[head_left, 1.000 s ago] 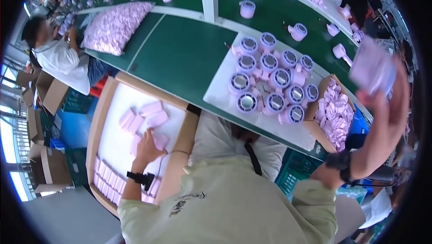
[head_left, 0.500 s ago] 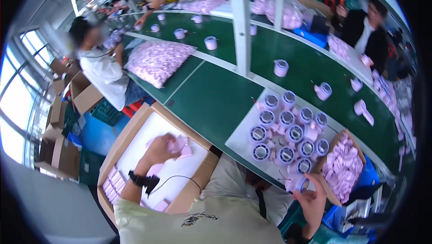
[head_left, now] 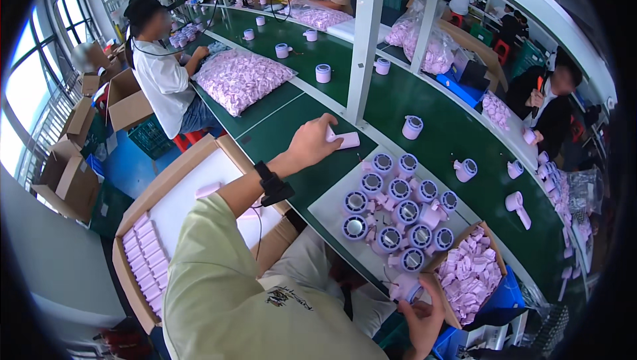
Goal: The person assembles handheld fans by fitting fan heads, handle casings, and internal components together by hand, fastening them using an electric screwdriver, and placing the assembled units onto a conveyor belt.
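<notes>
My left hand (head_left: 310, 142) is stretched over the green bench top (head_left: 279, 124), its fingers closed around pale pink handle-shaped plastic parts (head_left: 346, 140). My right hand (head_left: 424, 320) grips a pink and lilac round housing (head_left: 405, 288) at the front edge of the bench. Beside it, several round housings (head_left: 399, 189) with dark-ringed open ends stand close together on a grey board (head_left: 328, 207). By my left arm, a cardboard box (head_left: 189, 157) with a white liner holds rows of pink handle parts (head_left: 144, 254).
A carton (head_left: 470, 268) of small pink pieces stands right of the board. A plastic bag (head_left: 242, 81) of pink parts lies farther left. Housings (head_left: 412, 128) are spaced along the green conveyor (head_left: 438, 141) behind a white post (head_left: 366, 48). Co-workers sit at the left, back and right.
My left hand has moved from above the cardboard box, up and right, to the bench top with the pink handle parts. My right hand still grips the round housing. The view has shifted.
</notes>
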Action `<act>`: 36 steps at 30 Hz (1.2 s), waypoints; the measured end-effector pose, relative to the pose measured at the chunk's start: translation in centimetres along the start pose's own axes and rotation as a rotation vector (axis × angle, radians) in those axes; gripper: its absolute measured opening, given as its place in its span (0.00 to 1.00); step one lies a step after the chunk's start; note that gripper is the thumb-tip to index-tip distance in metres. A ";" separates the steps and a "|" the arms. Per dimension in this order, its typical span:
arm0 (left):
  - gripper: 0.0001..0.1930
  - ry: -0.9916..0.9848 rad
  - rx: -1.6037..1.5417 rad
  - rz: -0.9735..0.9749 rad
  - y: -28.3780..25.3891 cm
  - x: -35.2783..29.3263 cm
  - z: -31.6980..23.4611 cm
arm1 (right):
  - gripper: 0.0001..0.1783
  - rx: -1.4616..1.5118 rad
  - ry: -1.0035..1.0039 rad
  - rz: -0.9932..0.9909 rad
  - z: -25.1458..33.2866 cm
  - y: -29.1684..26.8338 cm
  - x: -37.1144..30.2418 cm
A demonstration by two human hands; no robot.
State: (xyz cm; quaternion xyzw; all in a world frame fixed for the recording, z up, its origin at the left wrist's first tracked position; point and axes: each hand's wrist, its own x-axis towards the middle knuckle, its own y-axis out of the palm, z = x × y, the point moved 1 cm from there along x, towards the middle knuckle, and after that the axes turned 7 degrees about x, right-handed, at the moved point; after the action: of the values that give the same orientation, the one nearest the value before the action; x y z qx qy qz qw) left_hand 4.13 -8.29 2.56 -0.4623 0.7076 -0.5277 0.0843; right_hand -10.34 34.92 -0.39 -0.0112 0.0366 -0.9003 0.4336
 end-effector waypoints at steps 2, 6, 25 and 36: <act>0.18 -0.008 -0.205 -0.011 0.1 -1.0 -3.4 | 0.28 -0.036 -0.062 0.026 0.2 -1.3 -0.2; 0.12 -0.040 -0.635 -0.058 0.5 -4.3 -8.4 | 0.25 -0.008 -0.147 0.133 0.5 -1.3 1.2; 0.11 -0.164 -1.125 0.553 3.9 -15.6 -17.7 | 0.29 0.309 -0.299 -0.503 3.4 3.6 3.5; 0.08 -0.127 -1.207 0.657 4.4 -16.5 -19.1 | 0.32 0.529 -0.317 -0.601 3.6 3.3 3.5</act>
State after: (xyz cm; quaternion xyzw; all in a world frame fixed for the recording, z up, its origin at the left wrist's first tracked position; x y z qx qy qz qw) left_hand -0.76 16.78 1.00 -0.2200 0.9747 0.0394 0.0088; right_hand -9.79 29.95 2.86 -0.0481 -0.2676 -0.9521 0.1401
